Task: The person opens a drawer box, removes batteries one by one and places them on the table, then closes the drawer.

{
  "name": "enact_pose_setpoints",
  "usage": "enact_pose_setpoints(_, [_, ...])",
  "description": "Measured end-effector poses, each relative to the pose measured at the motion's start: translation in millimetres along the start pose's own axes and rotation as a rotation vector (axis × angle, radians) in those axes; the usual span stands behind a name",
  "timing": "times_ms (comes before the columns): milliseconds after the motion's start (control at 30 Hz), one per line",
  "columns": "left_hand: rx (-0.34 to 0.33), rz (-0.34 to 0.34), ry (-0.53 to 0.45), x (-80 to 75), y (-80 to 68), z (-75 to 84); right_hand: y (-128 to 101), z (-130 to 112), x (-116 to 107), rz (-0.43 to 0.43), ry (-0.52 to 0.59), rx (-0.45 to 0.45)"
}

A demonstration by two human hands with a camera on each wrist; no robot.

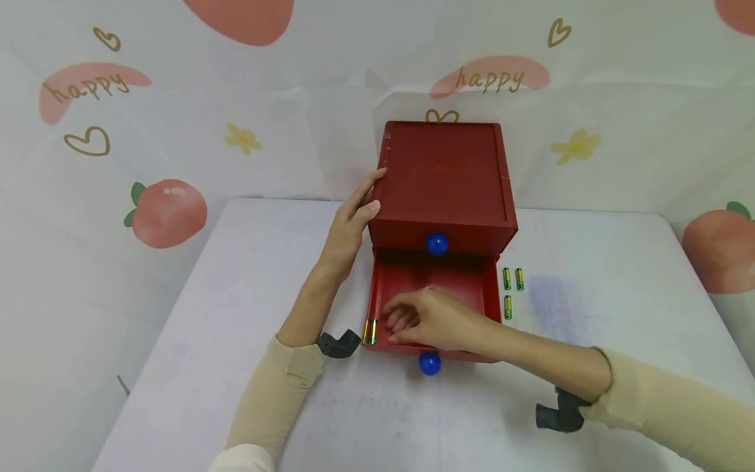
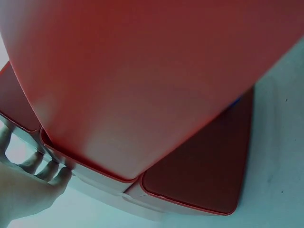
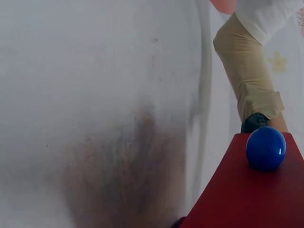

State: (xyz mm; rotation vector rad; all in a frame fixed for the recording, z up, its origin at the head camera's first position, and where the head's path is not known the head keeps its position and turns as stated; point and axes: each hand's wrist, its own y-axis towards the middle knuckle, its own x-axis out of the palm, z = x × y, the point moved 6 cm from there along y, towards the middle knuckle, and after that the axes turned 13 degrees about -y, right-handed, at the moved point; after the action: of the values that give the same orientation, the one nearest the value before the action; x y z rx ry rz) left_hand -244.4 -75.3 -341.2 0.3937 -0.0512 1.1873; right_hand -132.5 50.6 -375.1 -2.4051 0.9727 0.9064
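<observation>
A red wooden two-drawer box stands toward the far edge of the white worktop, its lower drawer pulled out. The right hand reaches into this drawer, fingers curled; whether it holds anything cannot be told. The left hand rests flat, fingers straight, against the box's left side. Three green batteries lie just right of the drawer, two more at its front left corner.
</observation>
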Motion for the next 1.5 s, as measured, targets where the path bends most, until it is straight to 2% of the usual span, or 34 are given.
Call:
enact_pose_setpoints(333, [-0.006,0.004,0.002,1.0,-0.1,0.7,12,0,7,-0.026,-0.039,0.012])
enact_pose_setpoints(500, [-0.007,0.009,0.004,-0.1,-0.2,0.2,17,0,11,-0.045,-0.017,0.042])
enact_pose_setpoints(600, [-0.003,0.016,0.008,-0.8,0.3,0.1,19,-1,12,-0.032,-0.036,0.039])
enact_pose_setpoints(867, [-0.009,0.024,-0.005,0.0,-1.9,-2.6,23,-5,14,0.039,-0.181,0.016])
enact_pose_setpoints(1067, [0.011,0.028,-0.019,-0.2,-0.8,-0.2,26,-7,14,0.077,-0.228,0.014])
enact_pose_setpoints(1500, [0.016,0.030,-0.056,1.0,0.1,1.2,29,-7,14,0.069,-0.272,0.029])
